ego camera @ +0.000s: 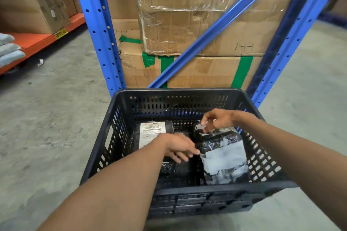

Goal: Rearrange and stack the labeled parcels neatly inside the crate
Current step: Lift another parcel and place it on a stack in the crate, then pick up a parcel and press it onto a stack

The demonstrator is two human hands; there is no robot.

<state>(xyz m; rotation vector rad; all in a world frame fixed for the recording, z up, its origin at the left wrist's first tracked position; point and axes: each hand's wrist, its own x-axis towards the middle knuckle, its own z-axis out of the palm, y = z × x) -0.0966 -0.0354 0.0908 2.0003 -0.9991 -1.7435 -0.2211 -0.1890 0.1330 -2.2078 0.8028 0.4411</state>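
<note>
A black slatted plastic crate (176, 92) stands on the concrete floor before me. Inside at the right lies a black-wrapped parcel (223, 155) with torn white label remnants. My right hand (216, 119) pinches its far top edge. My left hand (181, 148) reaches into the crate's middle, fingers spread, fingertips touching the near left side of that parcel. A second black parcel with a white barcode label (151, 131) lies at the back left, partly hidden by my left wrist. More black wrapping (167, 168) shows under my left hand.
Blue steel rack uprights (97, 30) and a diagonal brace (216, 26) rise right behind the crate. Taped cardboard boxes (187, 15) fill the rack. An orange shelf beam (43, 40) with boxes and grey bags (9, 50) is at the left. Concrete floor surrounds the crate.
</note>
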